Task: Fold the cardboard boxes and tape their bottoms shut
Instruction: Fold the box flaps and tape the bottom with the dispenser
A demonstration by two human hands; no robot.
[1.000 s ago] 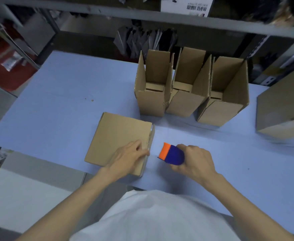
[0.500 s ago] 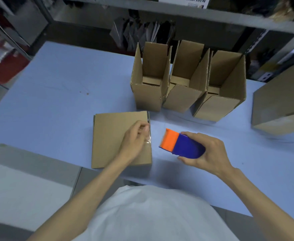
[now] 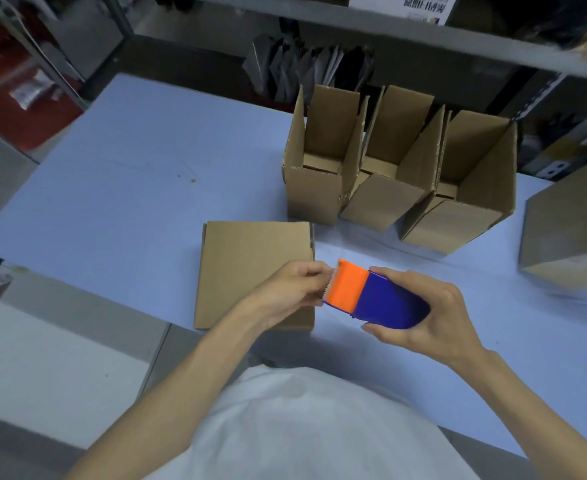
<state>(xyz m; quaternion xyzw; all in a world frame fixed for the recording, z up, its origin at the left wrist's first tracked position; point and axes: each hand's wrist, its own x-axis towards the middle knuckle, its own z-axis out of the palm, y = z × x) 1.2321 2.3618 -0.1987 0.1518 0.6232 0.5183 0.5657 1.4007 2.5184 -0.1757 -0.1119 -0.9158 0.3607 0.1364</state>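
Folded box [image 3: 247, 268] bottom-up, three boxes [image 3: 394, 174] upright

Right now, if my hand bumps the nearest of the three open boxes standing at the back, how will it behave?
Likely to tip or slide easily: the nearest open box stands tall and narrow, looks empty, and already leans. Its upright top flaps would probably bend if pushed. The middle box beside it seems to touch it, so a shove may disturb both.
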